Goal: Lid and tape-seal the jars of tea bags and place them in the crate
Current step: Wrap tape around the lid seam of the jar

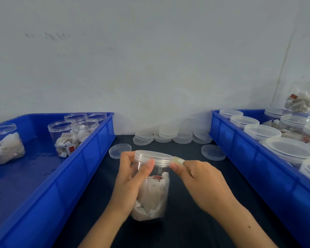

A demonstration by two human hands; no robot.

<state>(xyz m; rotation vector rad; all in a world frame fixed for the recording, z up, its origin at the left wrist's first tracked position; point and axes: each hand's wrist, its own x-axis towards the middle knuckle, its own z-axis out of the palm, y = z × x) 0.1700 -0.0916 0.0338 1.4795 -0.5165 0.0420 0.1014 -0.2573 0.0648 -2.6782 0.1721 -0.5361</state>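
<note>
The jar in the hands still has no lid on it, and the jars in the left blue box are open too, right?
Not quite. In the head view the jar held by the left hand already has its lid on; the right hand pinches tape at the lid's edge. The jars in the left blue box are open, as you said.

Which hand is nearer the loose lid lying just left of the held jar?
Left. The left hand grips the jar right below that lid; the right hand is across the jar, pinching tape.
</note>
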